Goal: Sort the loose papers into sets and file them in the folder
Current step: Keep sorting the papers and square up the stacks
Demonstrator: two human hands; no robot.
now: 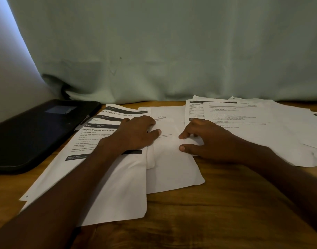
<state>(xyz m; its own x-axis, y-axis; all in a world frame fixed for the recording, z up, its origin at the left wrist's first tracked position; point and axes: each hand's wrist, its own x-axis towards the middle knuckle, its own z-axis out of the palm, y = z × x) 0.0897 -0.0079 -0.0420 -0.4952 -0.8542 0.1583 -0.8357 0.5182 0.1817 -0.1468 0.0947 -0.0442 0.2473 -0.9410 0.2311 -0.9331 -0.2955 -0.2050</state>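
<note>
Printed white papers lie spread over a wooden table (217, 203). A left pile (100, 137) with black header bars fans out beside a black folder (28, 133) lying flat at the far left. My left hand (136, 133) rests palm down on that pile, its fingers reaching onto the middle sheet (172, 168). My right hand (202, 139) pinches the right edge of the middle sheet between thumb and fingers. Another spread of papers (262, 126) lies at the right.
A pale green cloth (172, 51) hangs behind the table, down to its far edge. A pen (82, 122) lies at the folder's right edge. Bare wood shows in the near right part of the table.
</note>
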